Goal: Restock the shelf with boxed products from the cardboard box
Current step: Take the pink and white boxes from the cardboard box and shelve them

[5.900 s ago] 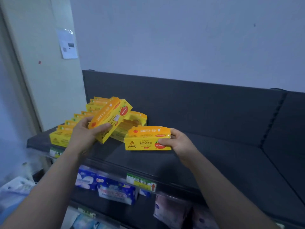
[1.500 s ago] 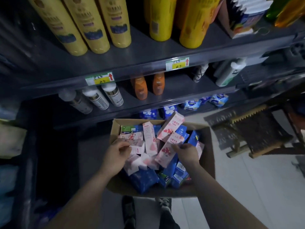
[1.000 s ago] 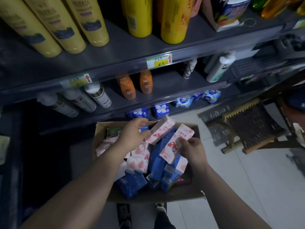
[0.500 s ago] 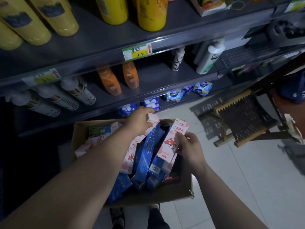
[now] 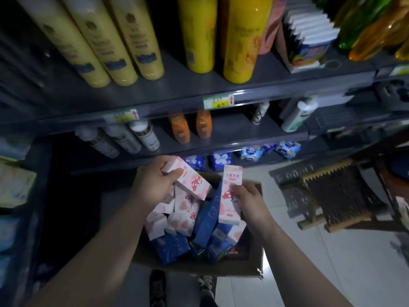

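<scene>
I am looking down on the cardboard box (image 5: 254, 263), which is sitting at 6 o'clock in my view, just below the dark shelf (image 5: 177, 97). Both forearms are reaching over it, the left coming in from 7 o'clock and the right from 5 o'clock.

The left hand (image 5: 152, 185) is curling round the upper end of a pink box (image 5: 192, 181), thumb lying across its printed face. That carton is tilting, its free end pointing toward 4 o'clock above the pile.

The right hand (image 5: 250, 200) is pinching a second pink box (image 5: 230, 196) along its right edge and keeping it nearly upright, top toward 12 o'clock. I cannot tell whether its lower end is touching the cartons beneath.

More pink cartons and several blue boxes (image 5: 205, 216) are lying jumbled inside. Yellow bottles (image 5: 124, 41) are standing at 11 o'clock and orange bottles (image 5: 190, 127) just above the hands.
</scene>
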The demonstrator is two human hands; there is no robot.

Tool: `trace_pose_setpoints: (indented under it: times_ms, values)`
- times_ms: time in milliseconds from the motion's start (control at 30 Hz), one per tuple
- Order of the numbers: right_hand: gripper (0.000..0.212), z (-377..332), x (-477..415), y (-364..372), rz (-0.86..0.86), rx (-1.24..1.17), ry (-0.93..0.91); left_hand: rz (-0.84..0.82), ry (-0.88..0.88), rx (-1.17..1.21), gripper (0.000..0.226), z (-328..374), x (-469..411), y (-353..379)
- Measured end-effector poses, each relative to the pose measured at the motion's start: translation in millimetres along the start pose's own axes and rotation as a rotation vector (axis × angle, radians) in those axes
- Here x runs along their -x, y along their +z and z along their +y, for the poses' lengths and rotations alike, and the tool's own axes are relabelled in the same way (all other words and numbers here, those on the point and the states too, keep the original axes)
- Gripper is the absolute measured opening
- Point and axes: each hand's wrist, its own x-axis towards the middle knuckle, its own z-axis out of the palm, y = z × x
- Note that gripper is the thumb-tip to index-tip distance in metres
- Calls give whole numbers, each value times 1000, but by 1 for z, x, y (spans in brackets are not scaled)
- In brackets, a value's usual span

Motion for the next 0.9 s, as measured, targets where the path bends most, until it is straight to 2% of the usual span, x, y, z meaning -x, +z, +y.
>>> trace_pose_setpoints:
  times_ms: [133,300,467,600,700,900]
  values:
    - [37,-29,27,28,-194,81,-89,153,-80,257,28,6,46,-42]
    - [56,-58,65,76,-425,200,-196,345,-9,316,34,13,102,-104]
    - [58,-76,111,129,-528,244,-291,478,-16,504,35,8,158,-164]
    - [39,-74,153,171,-592,243,-328,587,-12,617,27,-5,212,-208]
    - [25,-63,193,206,-705,255,-340,688,16,658,24,-21,265,-242]
    - [42,-21,304,280,-965,289,-390,918,54,700,26,-73,402,-306]
